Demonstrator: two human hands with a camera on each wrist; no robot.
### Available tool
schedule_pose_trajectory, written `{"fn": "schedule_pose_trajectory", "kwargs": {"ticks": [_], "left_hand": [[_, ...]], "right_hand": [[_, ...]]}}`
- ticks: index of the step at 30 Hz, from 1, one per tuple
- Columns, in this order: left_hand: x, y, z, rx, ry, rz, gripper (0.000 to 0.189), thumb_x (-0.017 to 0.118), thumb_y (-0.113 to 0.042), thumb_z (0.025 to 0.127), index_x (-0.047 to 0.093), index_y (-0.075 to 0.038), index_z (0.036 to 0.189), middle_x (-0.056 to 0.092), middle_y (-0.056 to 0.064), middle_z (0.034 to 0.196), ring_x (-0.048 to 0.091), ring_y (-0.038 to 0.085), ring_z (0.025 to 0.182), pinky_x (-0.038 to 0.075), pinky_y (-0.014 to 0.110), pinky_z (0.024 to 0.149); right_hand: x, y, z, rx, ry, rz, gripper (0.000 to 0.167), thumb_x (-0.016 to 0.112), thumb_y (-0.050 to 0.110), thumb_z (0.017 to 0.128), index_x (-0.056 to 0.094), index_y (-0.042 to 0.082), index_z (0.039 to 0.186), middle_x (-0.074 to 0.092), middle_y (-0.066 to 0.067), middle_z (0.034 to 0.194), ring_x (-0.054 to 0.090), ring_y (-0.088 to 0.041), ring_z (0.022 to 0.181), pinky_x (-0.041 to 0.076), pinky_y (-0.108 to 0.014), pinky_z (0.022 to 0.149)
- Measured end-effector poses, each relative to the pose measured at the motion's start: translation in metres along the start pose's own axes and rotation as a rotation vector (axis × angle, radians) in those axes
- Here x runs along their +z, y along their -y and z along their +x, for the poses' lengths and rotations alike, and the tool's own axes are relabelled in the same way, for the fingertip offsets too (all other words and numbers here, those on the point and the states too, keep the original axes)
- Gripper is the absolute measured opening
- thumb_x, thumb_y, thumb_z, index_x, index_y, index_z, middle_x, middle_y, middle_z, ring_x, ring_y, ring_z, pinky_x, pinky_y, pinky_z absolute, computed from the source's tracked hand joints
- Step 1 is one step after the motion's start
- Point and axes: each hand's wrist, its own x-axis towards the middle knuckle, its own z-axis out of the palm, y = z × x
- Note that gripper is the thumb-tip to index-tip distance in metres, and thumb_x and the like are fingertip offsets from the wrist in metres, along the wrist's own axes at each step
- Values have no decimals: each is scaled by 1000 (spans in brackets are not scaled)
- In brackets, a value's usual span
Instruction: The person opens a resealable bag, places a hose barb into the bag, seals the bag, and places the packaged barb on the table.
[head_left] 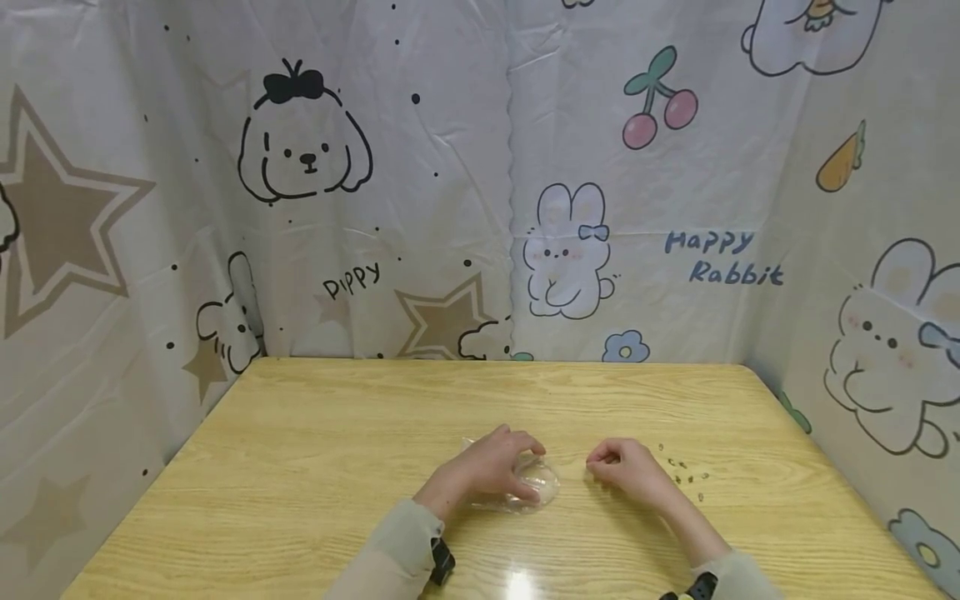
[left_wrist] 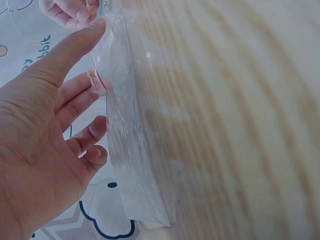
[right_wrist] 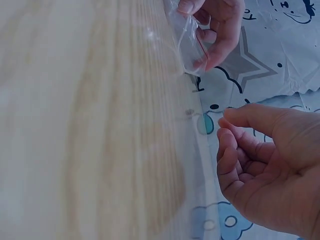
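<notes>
My left hand [head_left: 498, 467] holds a clear plastic zip bag [head_left: 540, 479] low over the table, its thumb and fingers spread around the bag's mouth. A red line runs along the zip bag's [left_wrist: 120, 100] edge in the left wrist view. To the right of the bag is my right hand [head_left: 626, 471], with curled fingers and the thumb tip meeting the index fingertip. Nothing shows between those fingertips [right_wrist: 223, 125], though a tiny piece could be hidden there. Several tiny brownish pieces [head_left: 678, 479] lie scattered on the table just right of the right hand.
The wood-grain table [head_left: 337, 433] has its far edge against a printed curtain [head_left: 450, 208], which also closes off both sides. A dark wrist strap [head_left: 442, 561] sits on the left sleeve, and another strap [head_left: 703, 586] is on the right wrist.
</notes>
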Motion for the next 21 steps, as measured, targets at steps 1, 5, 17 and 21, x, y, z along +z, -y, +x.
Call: {"fn": "schedule_pose_trajectory", "kwargs": {"ticks": [1, 5, 17, 21], "left_hand": [[0, 0, 0, 2, -1, 4, 65, 81, -47, 75, 59, -23, 132, 60, -10, 133, 46, 6, 102, 47, 23, 90], [-2, 0, -2, 9, 1, 22, 65, 81, -47, 75, 59, -22, 132, 59, -8, 136, 48, 9, 110, 47, 26, 97], [0, 0, -2, -2, 1, 41, 67, 80, -49, 75, 58, -23, 133, 59, -8, 136, 48, 8, 108, 47, 25, 95], [0, 0, -2, -1, 0, 37, 67, 80, -49, 75, 58, -22, 133, 59, -8, 136, 47, 7, 106, 47, 24, 93]], "right_hand": [[-2, -1, -1, 7, -4, -1, 10, 68, 11, 89, 68, 2, 92, 65, -6, 81, 57, -14, 69, 46, -22, 58], [-9, -7, -6, 20, -10, -11, 11, 67, 12, 90, 68, 2, 94, 65, -6, 81, 55, -13, 69, 45, -23, 58], [-38, -27, -27, 36, -45, -52, 18, 67, 15, 91, 67, -1, 99, 65, -5, 84, 51, -8, 66, 45, -22, 57], [-49, -35, -34, 64, -43, -37, 19, 65, 13, 92, 67, -3, 101, 66, -6, 84, 53, -8, 65, 47, -22, 57]]}}
